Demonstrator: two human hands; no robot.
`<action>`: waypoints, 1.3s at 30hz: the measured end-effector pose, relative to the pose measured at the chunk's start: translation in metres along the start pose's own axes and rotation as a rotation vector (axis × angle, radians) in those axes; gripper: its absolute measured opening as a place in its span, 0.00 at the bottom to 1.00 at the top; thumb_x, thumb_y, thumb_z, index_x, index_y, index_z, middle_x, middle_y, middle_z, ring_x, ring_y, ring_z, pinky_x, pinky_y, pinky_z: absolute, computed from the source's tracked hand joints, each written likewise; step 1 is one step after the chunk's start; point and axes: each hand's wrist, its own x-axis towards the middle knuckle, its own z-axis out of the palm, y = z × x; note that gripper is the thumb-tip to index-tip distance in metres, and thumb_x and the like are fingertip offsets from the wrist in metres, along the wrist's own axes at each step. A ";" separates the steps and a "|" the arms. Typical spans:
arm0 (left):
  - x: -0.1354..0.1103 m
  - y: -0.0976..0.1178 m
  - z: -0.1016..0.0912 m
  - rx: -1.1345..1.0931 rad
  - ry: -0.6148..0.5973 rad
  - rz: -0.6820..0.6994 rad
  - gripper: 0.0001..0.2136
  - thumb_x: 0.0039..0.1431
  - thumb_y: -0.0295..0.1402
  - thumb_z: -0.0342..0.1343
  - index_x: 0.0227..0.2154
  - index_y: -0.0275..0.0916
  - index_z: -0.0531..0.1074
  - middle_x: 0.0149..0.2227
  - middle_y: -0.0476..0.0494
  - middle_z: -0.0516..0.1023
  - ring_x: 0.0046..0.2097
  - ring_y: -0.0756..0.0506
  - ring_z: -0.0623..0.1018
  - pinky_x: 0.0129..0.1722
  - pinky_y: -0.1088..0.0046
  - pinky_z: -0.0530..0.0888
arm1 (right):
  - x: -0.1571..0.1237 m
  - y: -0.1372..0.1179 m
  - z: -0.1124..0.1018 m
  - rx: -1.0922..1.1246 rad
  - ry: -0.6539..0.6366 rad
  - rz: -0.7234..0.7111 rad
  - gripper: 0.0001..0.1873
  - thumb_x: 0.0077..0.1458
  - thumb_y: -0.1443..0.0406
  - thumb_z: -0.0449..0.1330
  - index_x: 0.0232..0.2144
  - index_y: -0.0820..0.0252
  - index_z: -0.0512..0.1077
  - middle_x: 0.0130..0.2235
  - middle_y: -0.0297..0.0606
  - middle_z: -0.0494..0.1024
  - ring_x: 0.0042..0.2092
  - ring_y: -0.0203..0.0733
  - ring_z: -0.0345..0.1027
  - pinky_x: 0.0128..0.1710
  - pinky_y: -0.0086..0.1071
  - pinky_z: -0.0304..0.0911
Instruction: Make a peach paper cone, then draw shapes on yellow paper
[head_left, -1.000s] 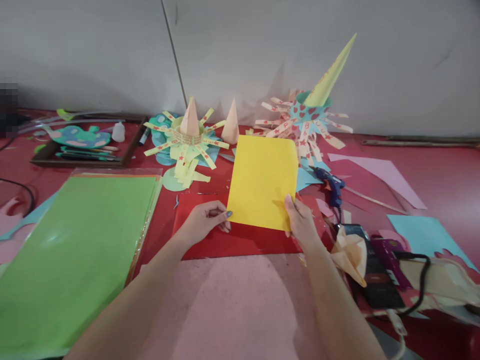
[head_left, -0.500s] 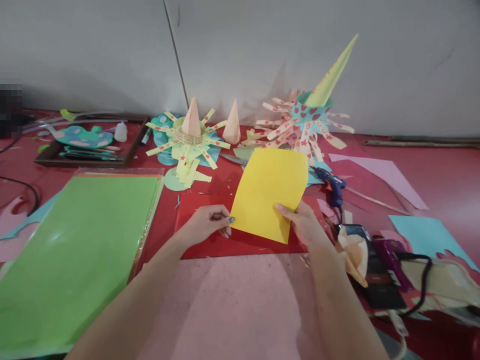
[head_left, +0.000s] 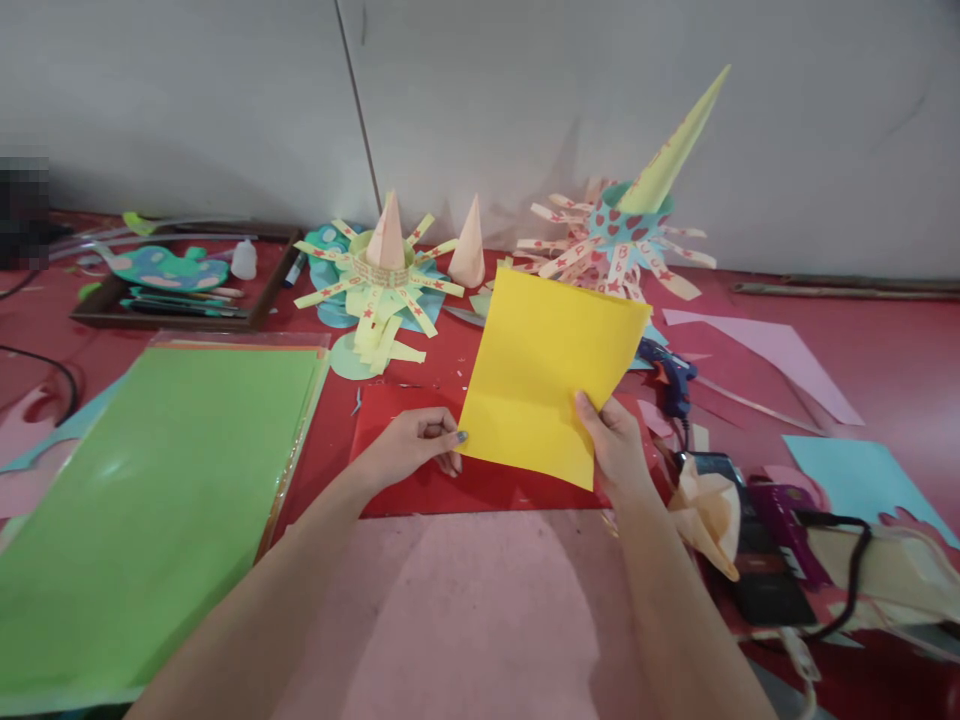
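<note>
Both hands hold a yellow sheet of paper (head_left: 551,375), tilted up above a red sheet (head_left: 390,495) on the table. My left hand (head_left: 420,442) pinches its lower left corner between thumb and fingers. On the right edge, my right hand (head_left: 615,435) grips with the thumb on the front face, the other fingers mostly hidden behind the paper. Its top edge hides part of the paper decorations behind. Just right of the sheet lies a dark blue glue gun (head_left: 671,375), partly covered by the yellow paper.
On the left lies a plastic-wrapped stack of green paper (head_left: 172,500). Behind it is a brown tray (head_left: 165,320) with pens. Paper cones (head_left: 469,245) and fringed paper crowns (head_left: 386,275) stand along the wall. A black power strip (head_left: 772,575) with cables is at right.
The yellow sheet has opened out wider and risen at its top right. My right hand has shifted slightly right with it; my left hand stays at its corner.
</note>
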 end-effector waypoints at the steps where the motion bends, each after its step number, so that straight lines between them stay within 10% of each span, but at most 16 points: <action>1: 0.000 0.000 0.000 0.004 -0.006 -0.010 0.08 0.52 0.36 0.53 0.23 0.38 0.64 0.21 0.51 0.75 0.26 0.50 0.76 0.31 0.72 0.73 | 0.000 0.000 0.000 -0.004 -0.010 0.002 0.15 0.47 0.57 0.60 0.38 0.56 0.73 0.40 0.38 0.76 0.38 0.44 0.71 0.37 0.37 0.67; 10: 0.003 -0.002 0.000 -0.071 0.127 -0.009 0.12 0.51 0.42 0.52 0.34 0.39 0.71 0.37 0.46 0.76 0.40 0.45 0.75 0.40 0.69 0.71 | -0.005 -0.002 0.010 -0.133 -0.162 0.050 0.17 0.47 0.54 0.59 0.38 0.55 0.73 0.39 0.36 0.77 0.39 0.43 0.71 0.38 0.35 0.66; 39: 0.005 -0.004 0.000 0.084 0.240 -0.055 0.18 0.49 0.50 0.51 0.24 0.38 0.70 0.28 0.46 0.76 0.33 0.45 0.74 0.30 0.72 0.69 | 0.008 0.006 0.012 -0.227 -0.147 0.066 0.19 0.44 0.49 0.58 0.25 0.59 0.71 0.24 0.33 0.72 0.27 0.37 0.64 0.27 0.30 0.61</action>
